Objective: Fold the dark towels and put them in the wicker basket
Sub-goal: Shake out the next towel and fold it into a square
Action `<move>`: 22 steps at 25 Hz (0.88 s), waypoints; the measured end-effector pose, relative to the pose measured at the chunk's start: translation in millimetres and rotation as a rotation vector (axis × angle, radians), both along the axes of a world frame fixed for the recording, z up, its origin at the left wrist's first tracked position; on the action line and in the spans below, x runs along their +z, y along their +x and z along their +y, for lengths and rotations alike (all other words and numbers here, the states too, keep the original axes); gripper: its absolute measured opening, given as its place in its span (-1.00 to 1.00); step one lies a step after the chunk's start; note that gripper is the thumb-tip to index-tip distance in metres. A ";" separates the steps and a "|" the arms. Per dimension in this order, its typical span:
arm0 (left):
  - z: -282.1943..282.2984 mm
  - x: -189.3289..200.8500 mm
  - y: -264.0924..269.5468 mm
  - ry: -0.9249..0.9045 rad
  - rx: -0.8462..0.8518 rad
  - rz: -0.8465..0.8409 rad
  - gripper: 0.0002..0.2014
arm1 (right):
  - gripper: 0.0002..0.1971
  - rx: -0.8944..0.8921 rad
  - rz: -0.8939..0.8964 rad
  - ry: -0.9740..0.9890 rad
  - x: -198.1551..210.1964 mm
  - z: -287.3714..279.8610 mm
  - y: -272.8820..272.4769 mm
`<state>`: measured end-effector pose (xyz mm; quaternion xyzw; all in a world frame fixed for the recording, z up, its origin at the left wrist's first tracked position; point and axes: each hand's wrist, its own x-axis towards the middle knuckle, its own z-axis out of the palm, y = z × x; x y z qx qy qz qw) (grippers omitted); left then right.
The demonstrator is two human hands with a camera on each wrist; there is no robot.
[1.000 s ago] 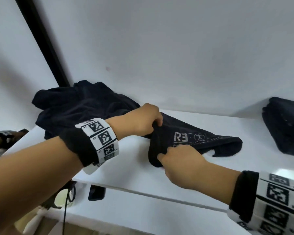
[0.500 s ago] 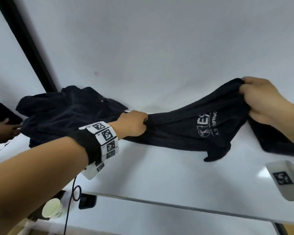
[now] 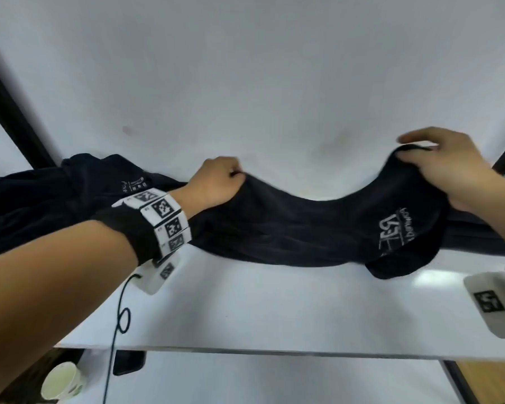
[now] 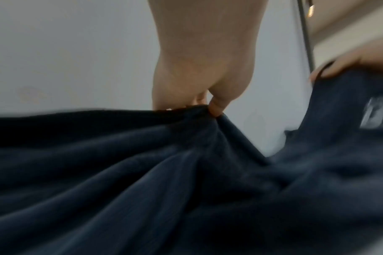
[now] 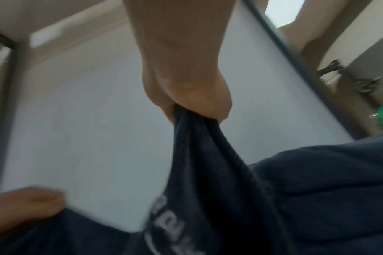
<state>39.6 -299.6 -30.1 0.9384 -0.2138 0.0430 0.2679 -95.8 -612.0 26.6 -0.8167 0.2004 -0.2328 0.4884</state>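
A dark towel [image 3: 303,228] with a white logo is stretched sideways over the white table [image 3: 260,310]. My left hand [image 3: 216,185] pinches its left top corner near the wall. My right hand [image 3: 438,164] grips the right top corner, held a little above the table. In the left wrist view, the thumb and fingers [image 4: 216,107] pinch the towel [image 4: 164,181] edge. The right wrist view has the cloth [image 5: 208,155] bunched in my fist [image 5: 197,107]. A heap of more dark towels [image 3: 56,199] lies at the left. No wicker basket is in view.
A folded dark towel [image 3: 473,231] lies behind my right forearm at the table's right end. The white wall [image 3: 274,83] stands close behind the table. A paper cup [image 3: 62,380] and a black phone [image 3: 129,363] sit on the lower surface.
My hands have drawn apart, spreading the towel wide. The right hand has come down a little toward the table, and the left hand has shifted back toward the wall.
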 end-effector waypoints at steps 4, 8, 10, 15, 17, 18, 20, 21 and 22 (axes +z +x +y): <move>-67.3 54.0 -42.2 -0.172 -0.253 -0.164 -0.84 | -0.78 0.478 0.142 -0.275 0.4 84.1 17.8; -52.4 55.4 -39.8 -0.217 -0.287 -0.108 -0.85 | -0.85 0.421 0.080 -0.407 6.3 97.4 36.7; -24.5 37.5 -31.7 -0.138 -0.329 0.043 -0.79 | -0.84 0.382 0.076 -0.349 8.3 83.6 41.2; 37.1 20.2 -21.9 -0.332 -0.135 0.239 -0.87 | -0.87 0.200 0.086 -0.219 4.6 37.5 50.6; 50.7 32.0 -21.7 -0.536 -0.071 0.267 -0.91 | -0.85 0.151 0.145 -0.156 1.6 26.4 51.6; 53.8 37.7 -21.1 -0.622 -0.059 0.279 -0.90 | -0.84 0.150 0.174 -0.131 0.4 27.3 51.7; 52.0 43.9 -21.4 -0.740 -0.054 0.311 -0.79 | -0.83 0.194 0.205 -0.103 3.8 41.4 49.4; 48.5 43.8 -22.6 -0.775 -0.044 0.331 -0.75 | -0.83 0.256 0.195 -0.068 8.3 53.4 46.6; 43.7 42.2 -24.6 -0.796 -0.029 0.340 -0.75 | -0.81 0.348 0.180 0.007 13.8 67.3 41.8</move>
